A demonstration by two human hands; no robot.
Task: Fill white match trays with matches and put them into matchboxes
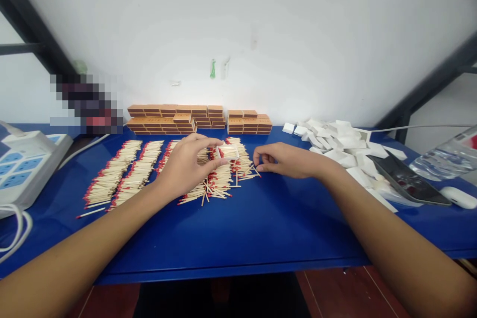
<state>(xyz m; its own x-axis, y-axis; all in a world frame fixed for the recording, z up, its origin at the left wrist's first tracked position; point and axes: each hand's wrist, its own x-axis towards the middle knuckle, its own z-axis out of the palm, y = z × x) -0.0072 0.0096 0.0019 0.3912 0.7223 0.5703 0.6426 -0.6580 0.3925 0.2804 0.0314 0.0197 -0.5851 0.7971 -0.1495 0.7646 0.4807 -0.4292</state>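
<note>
I observe the left hand (185,160) pinching a small white rectangular tray (233,158) of red-tipped wooden matches (228,151); at three o'clock, the right hand (285,160) curls, its grip undeterminable.

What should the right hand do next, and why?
I'd probably have the right hand gather a few of the loose matches beside it and add them to the white tray. The left hand holds that tray with some matches inside, though I can't tell whether it is full.
</note>
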